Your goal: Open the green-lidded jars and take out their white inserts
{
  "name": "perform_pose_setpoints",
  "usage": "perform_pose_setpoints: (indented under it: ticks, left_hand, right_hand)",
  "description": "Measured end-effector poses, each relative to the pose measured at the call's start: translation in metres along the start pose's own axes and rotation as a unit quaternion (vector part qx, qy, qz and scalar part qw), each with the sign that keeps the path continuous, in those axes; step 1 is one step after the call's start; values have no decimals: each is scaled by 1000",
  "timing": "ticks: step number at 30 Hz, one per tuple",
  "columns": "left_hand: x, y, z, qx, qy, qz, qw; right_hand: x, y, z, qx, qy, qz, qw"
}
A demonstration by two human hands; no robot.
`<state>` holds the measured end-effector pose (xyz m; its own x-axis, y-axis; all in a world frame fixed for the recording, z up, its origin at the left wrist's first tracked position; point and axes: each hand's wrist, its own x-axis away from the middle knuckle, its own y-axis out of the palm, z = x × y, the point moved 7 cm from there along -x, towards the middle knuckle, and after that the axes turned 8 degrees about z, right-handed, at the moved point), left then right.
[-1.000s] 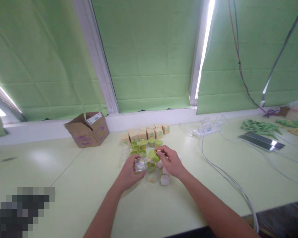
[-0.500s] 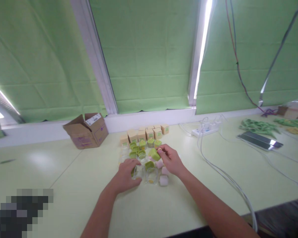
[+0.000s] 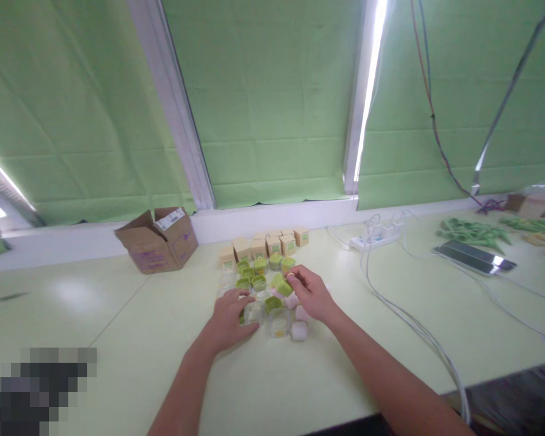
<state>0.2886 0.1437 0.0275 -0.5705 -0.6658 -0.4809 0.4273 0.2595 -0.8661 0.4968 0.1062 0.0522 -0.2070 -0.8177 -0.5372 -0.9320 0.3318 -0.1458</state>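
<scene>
1. Since a second ago my left hand point(image 3: 229, 315) has dropped to the table point(image 3: 118, 315), and the clear jar point(image 3: 254, 311) it was holding up now sits there under my fingertips.
2. Left fingers are loosely curled over that jar, more resting than gripping.
3. Right hand point(image 3: 311, 295) pinches a green lid point(image 3: 281, 283) between thumb and fingers, just above the cluster of jars.
4. Small tan boxes point(image 3: 266, 243) line up behind, with a cardboard box point(image 3: 157, 239) off to the left.
</scene>
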Motion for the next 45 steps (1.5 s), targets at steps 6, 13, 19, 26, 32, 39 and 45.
perform_pose_setpoints:
  ticks: [6, 13, 19, 26, 32, 39, 45]
  left_hand:
    - [-1, -5, -2, -33, -12, 41, 999]
    - [-6, -16, 34, 66, 29, 103, 992]
    - [-3, -4, 62, 147, 44, 91, 984]
    - [-3, -11, 69, 183, 73, 89, 976]
    - [-3, -18, 60, 130, -10, 119, 984]
    - [-6, -20, 60, 133, -40, 70, 988]
    - [-7, -20, 61, 116, -17, 62, 991]
  right_hand:
    - [-1, 5, 7, -29, 35, -19, 999]
    - [7, 21, 7, -56, 112, -105, 987]
    - [17, 30, 4, -81, 162, -169, 969]
    - [17, 31, 9, -57, 168, -183, 967]
    - [8, 19, -9, 11, 29, -97, 995]
    - [17, 20, -33, 19, -43, -131, 990]
    - [20, 28, -29, 27, -25, -181, 983]
